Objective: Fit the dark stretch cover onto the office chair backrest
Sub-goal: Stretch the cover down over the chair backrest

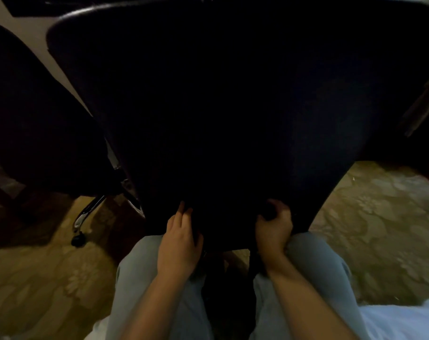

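Evidently, the dark stretch fabric cover (pixel 233 106) is sitting over the broad curved office chair backrest (pixel 85 14), the right hand (pixel 273 225) bunching its bottom hem in a tight grip, the left hand (pixel 180 244) pressing flat-fingered alongside; pulling evenly downward looks wisest.

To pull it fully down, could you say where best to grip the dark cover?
Grip the cover at its lower edge, from below, where it narrows; the right hand grips there, and the left hand touches it alongside.
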`<state>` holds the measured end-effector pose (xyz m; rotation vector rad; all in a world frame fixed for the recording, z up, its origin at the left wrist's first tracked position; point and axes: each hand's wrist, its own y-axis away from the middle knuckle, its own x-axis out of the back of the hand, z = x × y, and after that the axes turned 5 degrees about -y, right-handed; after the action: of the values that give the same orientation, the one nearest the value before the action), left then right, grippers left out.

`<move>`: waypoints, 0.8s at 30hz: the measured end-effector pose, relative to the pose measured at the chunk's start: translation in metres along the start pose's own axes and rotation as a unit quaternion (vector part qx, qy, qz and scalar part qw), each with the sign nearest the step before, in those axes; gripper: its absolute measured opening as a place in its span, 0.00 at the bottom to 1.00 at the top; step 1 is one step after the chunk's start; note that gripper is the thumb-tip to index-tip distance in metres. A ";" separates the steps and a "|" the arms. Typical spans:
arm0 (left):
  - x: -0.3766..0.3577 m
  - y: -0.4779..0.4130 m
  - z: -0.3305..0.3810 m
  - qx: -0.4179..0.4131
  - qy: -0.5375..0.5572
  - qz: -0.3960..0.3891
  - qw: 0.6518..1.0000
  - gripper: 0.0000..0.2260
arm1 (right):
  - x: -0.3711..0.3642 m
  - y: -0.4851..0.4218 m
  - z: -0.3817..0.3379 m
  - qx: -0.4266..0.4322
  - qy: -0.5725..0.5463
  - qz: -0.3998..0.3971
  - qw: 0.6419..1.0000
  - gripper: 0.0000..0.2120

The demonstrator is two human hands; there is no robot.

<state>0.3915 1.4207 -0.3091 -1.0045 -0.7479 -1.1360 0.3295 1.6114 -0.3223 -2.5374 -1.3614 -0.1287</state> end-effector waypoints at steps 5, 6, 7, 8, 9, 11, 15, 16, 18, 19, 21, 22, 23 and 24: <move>0.005 0.003 -0.002 0.011 -0.007 0.002 1.000 0.27 | -0.014 0.011 0.004 0.101 0.020 -0.085 0.991 0.17; 0.005 0.003 -0.004 0.015 -0.007 0.003 1.000 0.27 | -0.012 0.007 0.005 0.097 0.017 -0.080 0.992 0.17; 0.006 0.003 -0.005 0.017 -0.009 0.005 1.000 0.27 | -0.009 0.004 0.006 0.089 0.018 -0.073 0.993 0.17; 0.006 0.003 -0.006 0.019 -0.009 0.007 1.000 0.27 | -0.005 -0.001 0.007 0.077 0.015 -0.064 0.995 0.17; 0.007 0.003 -0.007 0.021 -0.008 0.009 1.000 0.27 | 0.000 -0.006 0.009 0.062 0.016 -0.048 0.997 0.18; 0.008 0.003 -0.011 0.026 -0.003 0.013 1.000 0.28 | 0.014 -0.018 0.013 0.013 0.016 -0.009 1.000 0.18; 0.011 0.004 -0.015 0.032 -0.005 0.025 0.999 0.28 | 0.039 -0.039 0.014 -0.054 0.024 0.038 0.998 0.14; 0.012 0.004 -0.016 0.036 -0.004 0.028 0.999 0.28 | 0.038 -0.040 0.014 -0.057 0.026 0.040 0.997 0.14; 0.014 0.003 -0.017 0.043 0.005 0.028 0.999 0.28 | 0.030 -0.035 0.010 -0.066 0.021 0.040 0.997 0.14; 0.016 0.003 -0.017 0.043 0.010 0.028 0.999 0.28 | 0.023 -0.029 0.009 -0.066 0.014 0.035 0.997 0.15; 0.019 0.003 -0.018 0.045 0.019 0.030 0.998 0.28 | 0.006 -0.014 0.007 -0.056 0.011 0.016 0.998 0.15; 0.020 0.003 -0.020 0.051 0.025 0.032 0.998 0.28 | -0.002 -0.006 0.007 -0.041 0.012 -0.001 0.999 0.16; 0.021 0.003 -0.022 0.060 0.030 0.036 0.997 0.29 | -0.009 0.002 0.008 -0.016 0.010 -0.027 0.999 0.16; 0.022 0.002 -0.025 0.072 0.034 0.040 0.996 0.29 | -0.015 0.009 0.007 0.014 0.011 -0.058 0.998 0.17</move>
<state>0.3995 1.3900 -0.2997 -0.8639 -0.7186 -1.0261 0.3283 1.5969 -0.3330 -2.4270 -1.4916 -0.1576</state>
